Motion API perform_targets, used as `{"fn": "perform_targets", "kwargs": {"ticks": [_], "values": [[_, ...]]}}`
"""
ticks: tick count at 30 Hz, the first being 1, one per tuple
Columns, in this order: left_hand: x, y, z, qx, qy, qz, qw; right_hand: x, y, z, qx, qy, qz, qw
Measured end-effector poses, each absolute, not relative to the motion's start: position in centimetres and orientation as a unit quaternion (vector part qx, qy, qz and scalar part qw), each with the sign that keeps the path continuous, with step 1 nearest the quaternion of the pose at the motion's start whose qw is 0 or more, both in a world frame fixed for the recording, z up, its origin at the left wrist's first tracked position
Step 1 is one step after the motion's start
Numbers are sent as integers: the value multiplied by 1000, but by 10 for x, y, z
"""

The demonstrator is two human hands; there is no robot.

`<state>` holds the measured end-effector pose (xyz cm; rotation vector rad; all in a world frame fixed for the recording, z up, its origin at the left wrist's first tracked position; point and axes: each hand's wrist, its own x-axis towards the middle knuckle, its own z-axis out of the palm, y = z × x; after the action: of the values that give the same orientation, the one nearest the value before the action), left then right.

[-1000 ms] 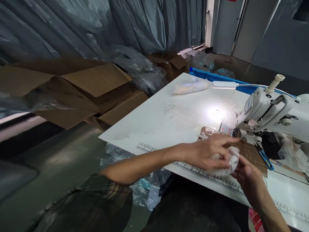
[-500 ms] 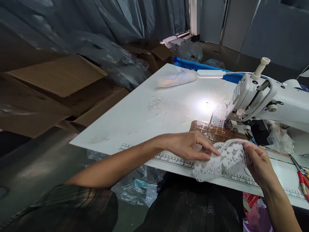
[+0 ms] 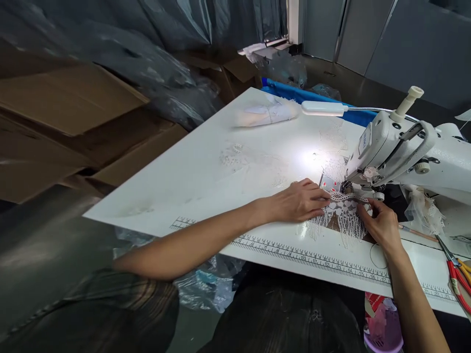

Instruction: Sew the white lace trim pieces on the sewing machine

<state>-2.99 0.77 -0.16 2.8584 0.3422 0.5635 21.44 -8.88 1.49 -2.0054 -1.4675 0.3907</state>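
A strip of white lace trim (image 3: 348,208) with a scalloped edge and hanging fringe lies just in front of the needle area of the white sewing machine (image 3: 401,147). My left hand (image 3: 300,201) is at its left end, fingers together and their tips on the lace edge; the thumb is partly hidden. On the other end, my right hand (image 3: 382,223) pinches the lace between thumb and fingers. The metal needle plate (image 3: 329,183), with red marks, shows just beyond the lace. A thin thread loop (image 3: 376,257) hangs beside my right wrist.
A printed ruler (image 3: 316,259) runs along the front of the white table (image 3: 184,181). Red-handled scissors (image 3: 456,279) lie at the right. A wrapped bundle (image 3: 268,113) and a lamp (image 3: 324,108) sit at the back. Cardboard boxes (image 3: 66,98) stand left; a purple basket (image 3: 384,333) is below.
Both hands have moved forward with the lace, from the ruler edge to the machine's needle area. The lace now lies spread out with its fringe toward me, and my left fingers have come together on it.
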Motion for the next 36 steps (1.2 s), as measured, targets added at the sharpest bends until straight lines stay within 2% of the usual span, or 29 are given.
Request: {"fn": "perform_targets", "kwargs": {"ticks": [4,8,10,14,17,19,22,26,32,36], "values": [[-25,-1,-4,966,139,195,96,219,-88,18,-740,-565,145,336],[-23,-7,0,948,177,232,125,217,-90,21,-728,-536,231,360],[-25,-10,5,918,224,260,196,204,-88,21,-708,-501,305,392],[-29,-14,17,826,273,247,427,171,-83,25,-625,-460,466,425],[-31,-15,20,796,319,217,465,165,-82,28,-589,-487,511,394],[-32,-14,20,806,350,207,430,174,-83,26,-606,-529,462,373],[-35,-14,20,818,364,202,397,192,-86,18,-645,-618,299,336],[-37,-12,20,805,382,204,404,200,-92,8,-582,-745,135,297],[-35,-9,18,784,407,219,415,202,-85,2,-529,-829,-1,179],[-36,-5,19,789,411,174,422,209,-77,3,-524,-840,-2,140]]}}
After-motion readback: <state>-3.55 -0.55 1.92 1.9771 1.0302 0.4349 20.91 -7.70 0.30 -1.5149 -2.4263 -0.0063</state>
